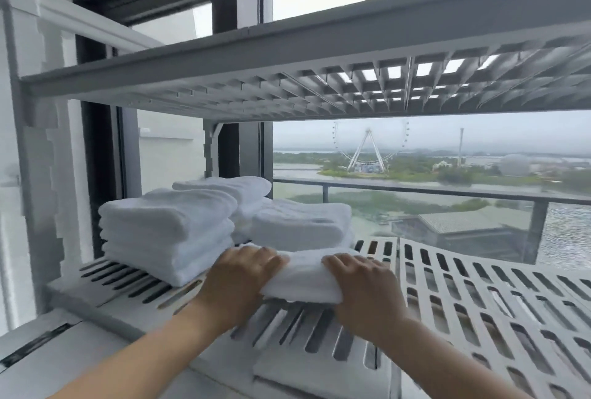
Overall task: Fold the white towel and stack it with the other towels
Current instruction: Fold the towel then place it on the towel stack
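A folded white towel (303, 277) lies on the slatted white shelf (479, 296), just in front of the other towels. My left hand (240, 280) grips its left end and my right hand (361, 283) grips its right end, fingers curled over the top. A tall stack of folded white towels (166, 232) stands at the shelf's left. Behind the held towel sits a lower stack (300, 222), and a further stack (236, 189) rises at the back.
A second slatted shelf (287, 78) hangs close overhead. A white upright post (35, 174) bounds the left side. Behind the rack are a window and a balcony railing (447, 190). To the right the shelf surface is bare slats.
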Motion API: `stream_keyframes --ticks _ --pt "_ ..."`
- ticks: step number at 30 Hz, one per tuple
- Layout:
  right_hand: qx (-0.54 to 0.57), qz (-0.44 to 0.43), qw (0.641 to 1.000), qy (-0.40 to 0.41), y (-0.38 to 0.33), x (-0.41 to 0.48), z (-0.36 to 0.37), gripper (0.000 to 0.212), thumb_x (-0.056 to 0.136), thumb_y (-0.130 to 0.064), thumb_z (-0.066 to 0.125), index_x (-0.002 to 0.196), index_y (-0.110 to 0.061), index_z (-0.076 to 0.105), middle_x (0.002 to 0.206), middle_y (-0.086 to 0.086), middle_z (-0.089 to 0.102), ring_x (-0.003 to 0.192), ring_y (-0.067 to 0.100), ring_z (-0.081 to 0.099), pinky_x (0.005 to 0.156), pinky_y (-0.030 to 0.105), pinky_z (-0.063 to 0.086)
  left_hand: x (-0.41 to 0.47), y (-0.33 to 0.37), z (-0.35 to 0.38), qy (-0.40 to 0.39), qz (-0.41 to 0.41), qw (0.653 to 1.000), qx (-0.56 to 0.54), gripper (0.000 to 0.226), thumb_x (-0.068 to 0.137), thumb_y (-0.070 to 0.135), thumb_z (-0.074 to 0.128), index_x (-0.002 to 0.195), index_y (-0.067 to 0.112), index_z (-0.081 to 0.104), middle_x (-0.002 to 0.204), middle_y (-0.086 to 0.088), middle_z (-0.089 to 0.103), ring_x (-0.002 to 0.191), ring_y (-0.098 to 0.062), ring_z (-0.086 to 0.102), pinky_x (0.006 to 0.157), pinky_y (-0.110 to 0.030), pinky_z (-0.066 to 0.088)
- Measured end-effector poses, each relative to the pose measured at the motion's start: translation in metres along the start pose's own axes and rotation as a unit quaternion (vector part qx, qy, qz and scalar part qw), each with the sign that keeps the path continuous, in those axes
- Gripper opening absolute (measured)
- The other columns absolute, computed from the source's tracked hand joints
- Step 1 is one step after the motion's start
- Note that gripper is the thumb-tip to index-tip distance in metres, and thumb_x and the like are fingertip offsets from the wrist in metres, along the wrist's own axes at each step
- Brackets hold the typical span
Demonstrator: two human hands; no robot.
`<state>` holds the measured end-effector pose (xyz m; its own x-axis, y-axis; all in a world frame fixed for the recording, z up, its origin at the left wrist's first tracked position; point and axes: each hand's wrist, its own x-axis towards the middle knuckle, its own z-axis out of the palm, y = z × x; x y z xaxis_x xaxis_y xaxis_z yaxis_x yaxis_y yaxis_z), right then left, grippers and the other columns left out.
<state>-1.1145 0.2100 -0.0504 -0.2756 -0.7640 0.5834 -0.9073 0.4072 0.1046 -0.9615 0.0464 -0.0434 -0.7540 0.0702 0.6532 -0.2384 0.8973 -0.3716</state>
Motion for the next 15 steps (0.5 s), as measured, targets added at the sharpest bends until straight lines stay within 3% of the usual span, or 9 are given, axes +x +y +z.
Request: stream_keyframes --ticks 4,7,10,12,15 --pt "-0.028 -0.012 0.999 -0.043 -0.020 -0.011 0.007 0.049 0.073 -0.016 0.055 0.119 -0.026 0.042 0.117 -0.004 0.053 0.105 0.023 0.053 0.088 0.035 0.039 -0.027 -0.002 0.017 -0.076 0.001 0.996 -0.039 0.053 0.046 0.030 0.073 0.097 0.029 0.058 0.079 0.011 0.062 0.065 -0.014 0.062 0.053 -0.026 0.049" --pt "-0.034 0.024 0.998 -0.040 -0.027 -0.011 0.010 0.066 0.075 -0.012 0.056 0.135 -0.026 0.033 0.133 -0.003 0.043 0.120 0.022 0.044 0.098 0.037 0.036 -0.023 0.004 0.019 -0.076 -0.035 0.995 -0.054 0.048 0.046 0.036 0.071 0.092 0.028 0.059 0.081 0.009 0.062 0.069 -0.017 0.062 0.060 -0.029 0.048" --pt "-0.037 0.078 0.995 -0.046 -0.032 -0.009 0.010 0.074 0.078 -0.007 0.055 0.143 -0.025 0.024 0.148 -0.003 0.032 0.133 0.020 0.033 0.107 0.036 0.031 -0.014 0.013 0.023 -0.122 -0.071 0.989 -0.050 0.056 0.070 0.024 0.063 0.122 0.026 0.042 0.115 0.000 0.055 0.101 -0.026 0.056 0.087 -0.038 0.044" --pt "-0.050 0.090 0.993 -0.056 -0.037 -0.007 0.011 0.067 0.080 -0.007 0.053 0.140 -0.024 0.031 0.141 -0.004 0.043 0.127 0.019 0.040 0.105 0.035 0.032 -0.012 0.011 0.030 -0.155 -0.071 0.984 -0.049 0.069 0.078 0.010 0.056 0.137 0.029 0.023 0.122 -0.003 0.055 0.104 -0.029 0.057 0.089 -0.040 0.044" --pt "-0.070 0.105 0.989 -0.077 -0.050 -0.007 0.008 0.051 0.076 -0.013 0.055 0.125 -0.026 0.045 0.124 -0.008 0.057 0.116 0.019 0.049 0.098 0.037 0.033 -0.014 -0.002 0.029 -0.162 -0.063 0.982 -0.075 0.063 0.083 0.012 0.054 0.137 0.030 0.026 0.119 -0.004 0.060 0.102 -0.028 0.060 0.083 -0.040 0.049"
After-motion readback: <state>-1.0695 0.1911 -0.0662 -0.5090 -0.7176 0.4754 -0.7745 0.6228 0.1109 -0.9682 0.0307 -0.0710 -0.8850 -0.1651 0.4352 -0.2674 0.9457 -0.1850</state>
